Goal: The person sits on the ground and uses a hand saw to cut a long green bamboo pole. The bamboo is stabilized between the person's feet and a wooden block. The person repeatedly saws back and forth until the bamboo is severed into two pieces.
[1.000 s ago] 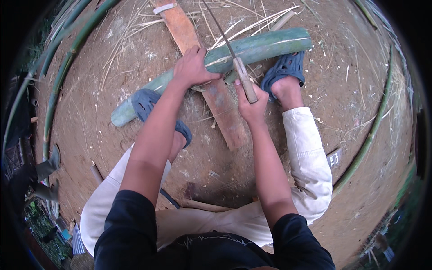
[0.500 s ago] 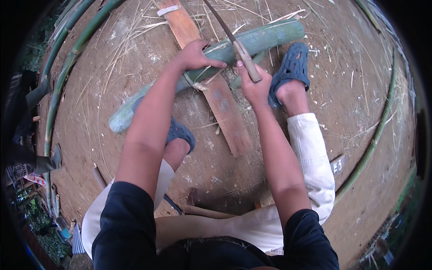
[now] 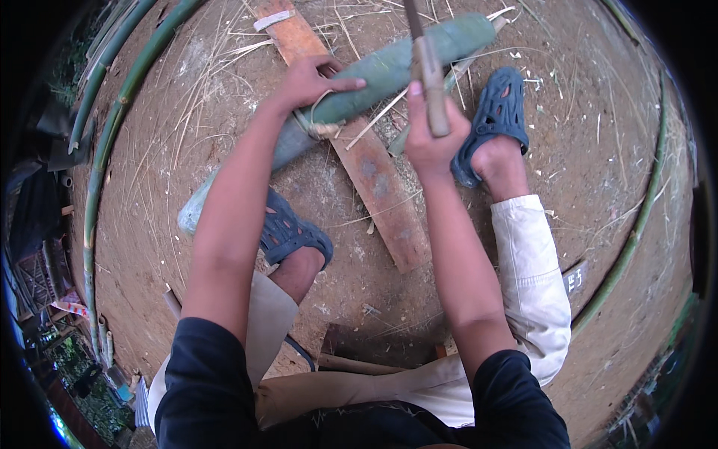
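Raised since a second ago, the knife (image 3: 428,71) is clenched in the right hand (image 3: 428,138); the left hand (image 3: 310,81) clasps the green bamboo (image 3: 389,71), steadying it on the plank (image 3: 378,187).

There is just one view. The camera sits on the person's head and looks straight down past the arms to the dirt ground. It is close: the dark sleeves fill the bottom edge, and the brown wooden plank (image 3: 374,172) lies near the middle. Above the plank, near the top edge, lies the green bamboo log (image 3: 389,71). Long green bamboo poles (image 3: 112,127) curve along the left rim, far left of the plank. Straight lines bend near the round, dark rim.
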Demonstrator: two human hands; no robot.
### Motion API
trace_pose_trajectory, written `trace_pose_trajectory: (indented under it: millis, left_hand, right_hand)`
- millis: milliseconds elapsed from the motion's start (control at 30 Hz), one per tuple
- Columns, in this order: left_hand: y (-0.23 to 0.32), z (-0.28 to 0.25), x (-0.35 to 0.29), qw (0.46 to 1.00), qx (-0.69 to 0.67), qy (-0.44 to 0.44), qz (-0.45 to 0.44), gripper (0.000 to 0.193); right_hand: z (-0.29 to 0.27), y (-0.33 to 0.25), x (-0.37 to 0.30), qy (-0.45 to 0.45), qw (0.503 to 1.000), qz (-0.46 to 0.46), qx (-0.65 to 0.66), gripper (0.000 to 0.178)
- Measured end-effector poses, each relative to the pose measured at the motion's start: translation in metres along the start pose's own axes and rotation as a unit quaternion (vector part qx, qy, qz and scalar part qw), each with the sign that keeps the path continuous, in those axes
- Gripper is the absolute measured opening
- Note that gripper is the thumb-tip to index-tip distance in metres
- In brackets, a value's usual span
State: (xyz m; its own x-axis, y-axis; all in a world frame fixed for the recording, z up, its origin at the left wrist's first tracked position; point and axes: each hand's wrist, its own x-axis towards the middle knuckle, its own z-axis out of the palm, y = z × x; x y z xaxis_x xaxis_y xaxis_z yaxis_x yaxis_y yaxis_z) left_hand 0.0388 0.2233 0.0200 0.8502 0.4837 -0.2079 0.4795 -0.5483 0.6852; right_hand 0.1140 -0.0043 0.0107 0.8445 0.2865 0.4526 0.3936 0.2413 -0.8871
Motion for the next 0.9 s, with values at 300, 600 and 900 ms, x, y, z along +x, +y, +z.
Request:
trace_pose_trajectory:
  millis: [300,600,900]
  left_hand:
    - [0.059,0.017,-0.021,0.927,0.357,0.013,-0.113,0.1]
    - [0.079,0.018,-0.043,0.923,0.361,-0.058,-0.119,0.079]
    - [0.055,0.081,-0.111,0.898,0.435,0.054,-0.026,0.079]
  right_hand:
    - [-0.086,-0.004,-0.069,0.069,0.98,0.173,-0.061,0.021]
    - [-0.104,-0.068,-0.097,-0.035,0.983,0.097,-0.15,0.023]
    - [-0.139,-0.138,-0.118,-0.161,0.951,0.159,-0.209,0.02]
